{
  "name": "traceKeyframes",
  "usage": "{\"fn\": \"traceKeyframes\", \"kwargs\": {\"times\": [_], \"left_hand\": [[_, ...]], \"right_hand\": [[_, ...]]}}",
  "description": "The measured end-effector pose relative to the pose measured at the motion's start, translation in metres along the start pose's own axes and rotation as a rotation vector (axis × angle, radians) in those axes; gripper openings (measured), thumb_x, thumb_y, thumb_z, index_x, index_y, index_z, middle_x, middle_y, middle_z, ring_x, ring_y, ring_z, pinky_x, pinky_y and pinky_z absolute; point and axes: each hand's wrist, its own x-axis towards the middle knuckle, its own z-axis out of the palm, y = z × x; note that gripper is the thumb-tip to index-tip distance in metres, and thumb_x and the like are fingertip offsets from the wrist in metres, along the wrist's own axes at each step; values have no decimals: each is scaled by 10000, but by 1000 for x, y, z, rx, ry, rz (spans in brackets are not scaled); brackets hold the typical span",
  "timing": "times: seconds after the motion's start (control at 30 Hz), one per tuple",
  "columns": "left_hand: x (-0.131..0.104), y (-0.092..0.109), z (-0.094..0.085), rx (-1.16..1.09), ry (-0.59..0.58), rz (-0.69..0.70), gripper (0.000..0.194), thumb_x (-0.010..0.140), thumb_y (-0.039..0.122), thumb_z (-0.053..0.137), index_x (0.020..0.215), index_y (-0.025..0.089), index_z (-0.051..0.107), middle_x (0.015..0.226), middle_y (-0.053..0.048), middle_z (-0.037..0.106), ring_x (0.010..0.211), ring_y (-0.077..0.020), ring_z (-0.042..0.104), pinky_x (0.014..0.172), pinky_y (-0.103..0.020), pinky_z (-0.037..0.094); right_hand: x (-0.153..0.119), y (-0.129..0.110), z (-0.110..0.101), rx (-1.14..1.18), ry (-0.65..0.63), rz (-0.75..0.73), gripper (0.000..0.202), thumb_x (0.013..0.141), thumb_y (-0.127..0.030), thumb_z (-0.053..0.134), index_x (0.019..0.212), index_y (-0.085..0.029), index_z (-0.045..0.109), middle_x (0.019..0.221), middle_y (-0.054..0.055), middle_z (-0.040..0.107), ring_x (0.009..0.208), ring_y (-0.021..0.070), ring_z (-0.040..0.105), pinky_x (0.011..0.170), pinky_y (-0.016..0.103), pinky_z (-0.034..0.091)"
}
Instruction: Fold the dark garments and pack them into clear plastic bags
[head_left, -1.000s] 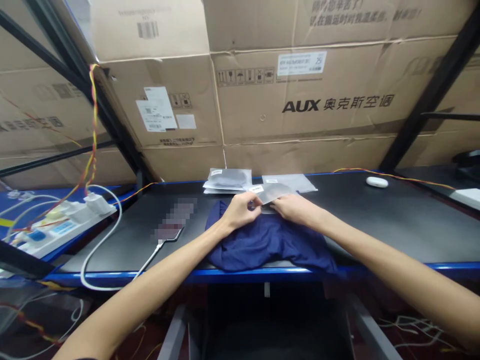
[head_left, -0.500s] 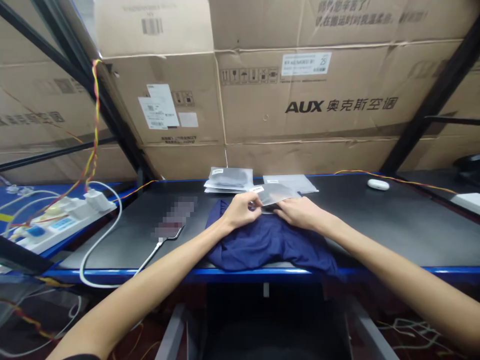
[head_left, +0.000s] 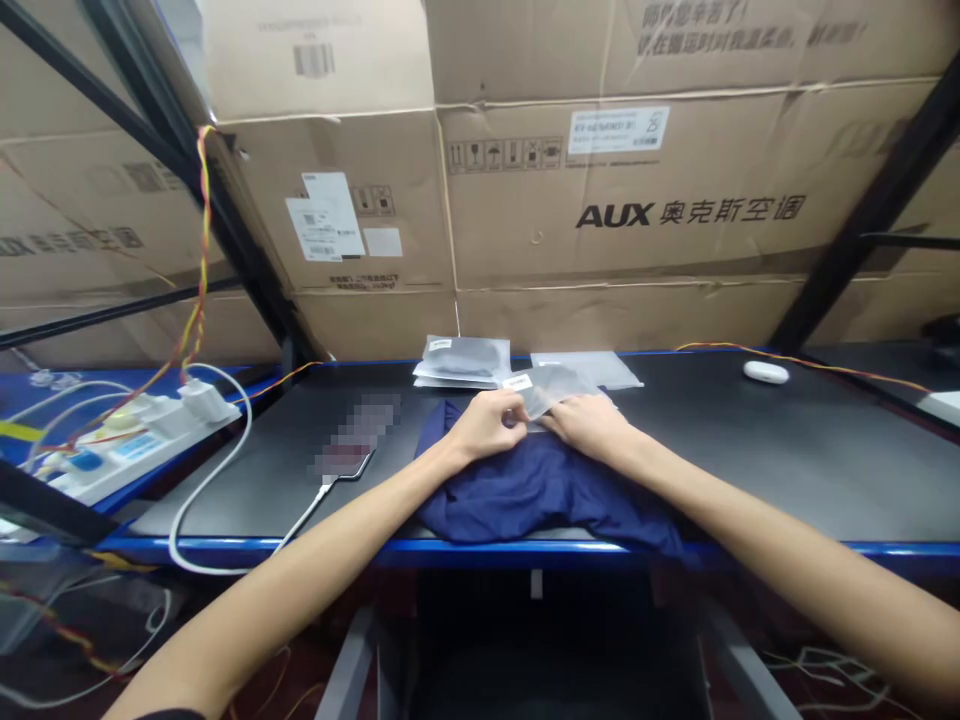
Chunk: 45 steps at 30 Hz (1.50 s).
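Note:
A crumpled navy blue garment (head_left: 540, 490) lies on the black table (head_left: 750, 450) near its front edge. Over its far side, both of my hands pinch a clear plastic bag (head_left: 555, 385) with a small white label. My left hand (head_left: 487, 425) grips the bag's left edge by the label. My right hand (head_left: 585, 425) holds the bag's near edge, knuckles resting on the cloth.
Packed clear bags (head_left: 463, 360) and a flat empty bag (head_left: 592, 365) lie behind. A white power strip (head_left: 127, 440) with cables sits left, a white cable (head_left: 225, 470) loops forward. A small white case (head_left: 766, 372) lies right. Cardboard boxes (head_left: 600, 200) wall the back.
My hands have drawn closer together on the bag and lowered it slightly toward the garment. The view has shifted a little to the right.

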Motion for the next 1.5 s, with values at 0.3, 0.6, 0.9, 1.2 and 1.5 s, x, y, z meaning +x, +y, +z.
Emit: {"fn": "traceKeyframes", "kwargs": {"times": [0.3, 0.6, 0.9, 1.2, 1.5], "left_hand": [[0, 6, -12, 364, -52, -23, 162, 727, 85, 566, 820, 196, 638, 879, -32, 679, 881, -211, 641, 813, -327, 529], [10, 3, -2, 414, -158, 72, 309, 919, 256, 582, 1223, 224, 629, 1290, -48, 656, 1194, -219, 610, 996, -334, 509], [19, 7, 2, 558, -73, -123, 69, 893, 197, 606, 948, 223, 638, 998, -12, 711, 881, -214, 679, 671, -285, 493], [21, 14, -1, 732, -175, 183, 286, 898, 39, 459, 1124, 153, 593, 1148, -124, 642, 1119, -263, 596, 878, -351, 510], [17, 39, 21, 529, -229, 331, 309, 1010, 361, 467, 1175, 161, 635, 1018, -100, 716, 941, -235, 671, 830, -348, 544]], "right_hand": [[-60, 59, -1, 558, 272, -169, 354, 941, -383, 566, 1240, -241, 691, 1197, 47, 737, 1037, 246, 720, 916, 362, 579], [-62, 103, 20, 67, 380, -226, 365, 917, -203, 531, 1245, -231, 689, 1263, 86, 702, 1167, 264, 662, 975, 419, 564], [-53, 93, 16, -70, 493, -430, 307, 985, -190, 481, 1179, -223, 717, 1168, 57, 748, 1080, 230, 704, 920, 360, 598], [-48, 90, 22, -66, 574, -511, 250, 975, -180, 517, 1102, -201, 732, 1098, 48, 771, 1081, 234, 707, 934, 368, 596], [-56, 69, 22, 34, 538, -335, 249, 959, -184, 493, 979, -184, 741, 998, 75, 789, 856, 201, 761, 745, 279, 617]]}}
